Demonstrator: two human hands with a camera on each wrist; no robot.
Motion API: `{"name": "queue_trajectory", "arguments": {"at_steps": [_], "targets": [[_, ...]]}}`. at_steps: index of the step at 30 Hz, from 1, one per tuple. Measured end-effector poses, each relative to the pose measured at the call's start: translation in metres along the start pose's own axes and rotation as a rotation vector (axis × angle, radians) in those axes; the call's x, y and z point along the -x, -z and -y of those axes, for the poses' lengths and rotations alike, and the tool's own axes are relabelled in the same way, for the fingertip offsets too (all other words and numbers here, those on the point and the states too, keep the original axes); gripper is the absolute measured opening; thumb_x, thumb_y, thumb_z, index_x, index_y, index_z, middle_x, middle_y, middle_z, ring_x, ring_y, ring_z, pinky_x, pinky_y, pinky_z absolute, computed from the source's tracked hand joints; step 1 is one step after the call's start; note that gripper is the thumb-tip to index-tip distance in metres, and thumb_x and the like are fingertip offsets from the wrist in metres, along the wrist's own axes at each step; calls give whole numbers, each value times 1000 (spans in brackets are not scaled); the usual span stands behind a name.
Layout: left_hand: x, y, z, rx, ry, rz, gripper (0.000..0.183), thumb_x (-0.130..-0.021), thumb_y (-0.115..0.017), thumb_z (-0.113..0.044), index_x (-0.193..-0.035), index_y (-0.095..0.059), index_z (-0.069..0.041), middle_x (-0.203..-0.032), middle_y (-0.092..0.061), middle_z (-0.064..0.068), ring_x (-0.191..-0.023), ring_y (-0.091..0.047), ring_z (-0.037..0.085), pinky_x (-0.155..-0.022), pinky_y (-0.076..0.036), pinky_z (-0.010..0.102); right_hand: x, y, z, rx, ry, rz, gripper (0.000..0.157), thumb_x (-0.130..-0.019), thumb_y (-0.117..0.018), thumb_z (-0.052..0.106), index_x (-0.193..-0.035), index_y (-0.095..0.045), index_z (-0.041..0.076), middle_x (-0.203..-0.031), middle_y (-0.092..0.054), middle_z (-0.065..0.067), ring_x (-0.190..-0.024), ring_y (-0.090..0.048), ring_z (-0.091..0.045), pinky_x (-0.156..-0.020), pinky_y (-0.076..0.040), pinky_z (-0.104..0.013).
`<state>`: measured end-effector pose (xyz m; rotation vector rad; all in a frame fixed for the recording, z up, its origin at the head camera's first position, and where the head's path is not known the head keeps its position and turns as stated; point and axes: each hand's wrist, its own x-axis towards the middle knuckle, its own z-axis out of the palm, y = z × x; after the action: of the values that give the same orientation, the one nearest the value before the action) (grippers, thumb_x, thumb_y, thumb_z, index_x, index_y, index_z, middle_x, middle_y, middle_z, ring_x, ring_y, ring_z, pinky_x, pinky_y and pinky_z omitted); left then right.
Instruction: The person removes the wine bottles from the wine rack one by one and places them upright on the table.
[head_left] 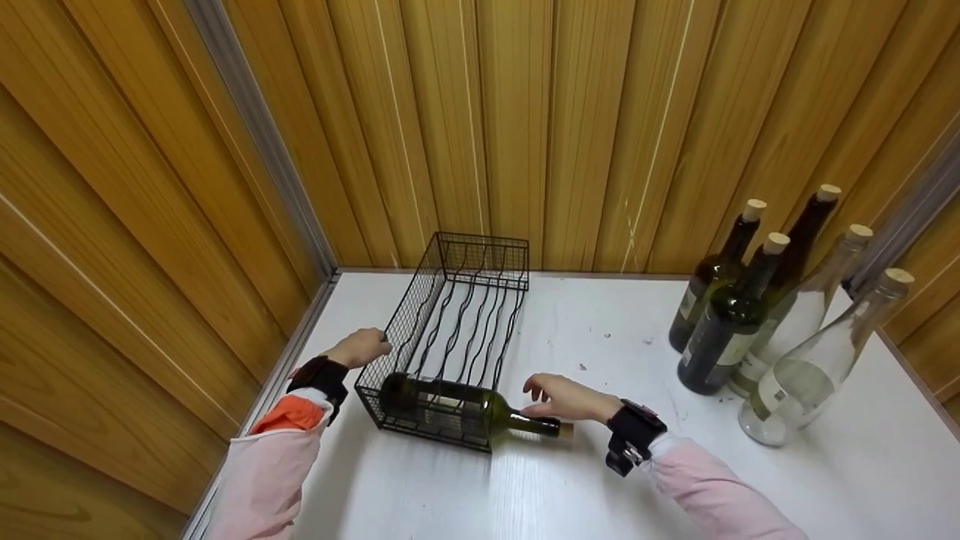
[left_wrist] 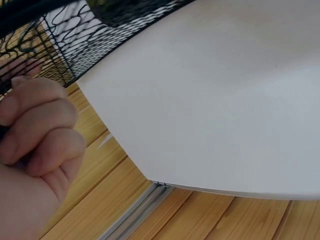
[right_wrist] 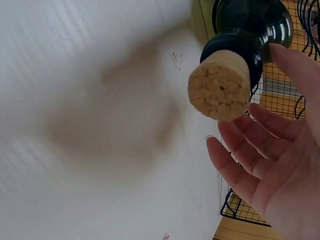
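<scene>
A black wire bottle rack (head_left: 480,322) with wavy rods stands on the white table, mesh on its long left side. My left hand (head_left: 360,347) grips the rack's left rim; in the left wrist view its fingers (left_wrist: 52,112) are curled there, close to the mesh. Across the rack's near end lies a dark green wine bottle (head_left: 450,409), its neck and cork (right_wrist: 217,87) sticking out to the right. Beside that neck is my right hand (head_left: 574,397), fingers loosely spread and thumb right at the neck. The right wrist view shows its palm holding nothing.
At the right stand several upright corked bottles, among them a dark one (head_left: 724,337) and a clear one (head_left: 799,386). Wood-patterned panels (head_left: 510,135) rise behind the table (head_left: 600,322) and along its left, with a grey metal frame (head_left: 262,112) in the corner.
</scene>
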<state>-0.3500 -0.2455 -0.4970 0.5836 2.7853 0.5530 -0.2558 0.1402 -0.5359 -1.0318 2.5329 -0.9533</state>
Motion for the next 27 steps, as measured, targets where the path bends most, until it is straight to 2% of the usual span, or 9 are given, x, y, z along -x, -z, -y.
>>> {"name": "queue_trajectory", "arguments": {"at_steps": [1,2,5,9,14,20,24,27], "targets": [[3,2,-4,5,-1,-5,22,-83,-49,-22,-72,-59,-5,-73,-56,8,-64,-48,22,-61,-39,39,-1,-2,0,-2,-1,5,46,-85,-62,32,-108,-54,-6,-94,-58,-14,-85,-54,-24,-74,-44,-36],[10,9,-18,-9,43,9,19,-81,-49,-16,-73,-59,-2,-74,-56,10,-66,-48,24,-62,-40,41,-2,-3,1,-4,-1,10,45,-84,-62,32,-108,-54,-6,-94,-58,-14,-85,-54,-23,-74,-44,-35],[19,13,-29,-12,18,-20,19,-81,-48,-14,-68,-55,-2,-70,-53,8,-63,-45,22,-60,-38,38,-6,-7,3,-3,-13,33,44,-83,-64,34,-106,-56,-4,-93,-59,-10,-83,-54,-19,-73,-44,-33],[24,14,-34,-19,5,-25,19,-82,-46,-13,-66,-52,-3,-67,-48,5,-61,-40,19,-59,-36,34,-13,-14,8,32,9,52,38,-80,-67,31,-100,-58,0,-85,-58,0,-77,-54,-13,-69,-44,-29],[23,17,-35,4,17,7,19,-82,-46,-11,-71,-56,-1,-70,-50,4,-63,-41,19,-60,-37,35,-18,-22,15,107,30,62,20,-76,-68,21,-83,-58,5,-69,-50,8,-62,-46,-8,-57,-41,-24],[23,16,-36,10,22,8,19,-82,-46,-12,-74,-58,0,-72,-51,5,-63,-41,18,-60,-37,34,-17,-35,25,154,-103,37,16,-73,-67,19,-74,-54,9,-63,-48,7,-55,-45,-11,-51,-41,-27],[24,16,-37,23,37,1,16,-83,-47,-11,-68,-52,-4,-67,-45,3,-60,-37,18,-57,-32,33,-15,-47,29,176,-199,-37,21,-72,-71,23,-73,-54,11,-63,-49,6,-55,-46,-13,-50,-41,-30],[17,12,-27,52,44,8,17,-82,-49,-11,-68,-52,-3,-67,-45,5,-60,-39,21,-57,-33,35,-14,-54,29,192,-226,-115,22,-70,-73,25,-71,-55,12,-61,-49,7,-53,-46,-12,-49,-40,-29]]}}
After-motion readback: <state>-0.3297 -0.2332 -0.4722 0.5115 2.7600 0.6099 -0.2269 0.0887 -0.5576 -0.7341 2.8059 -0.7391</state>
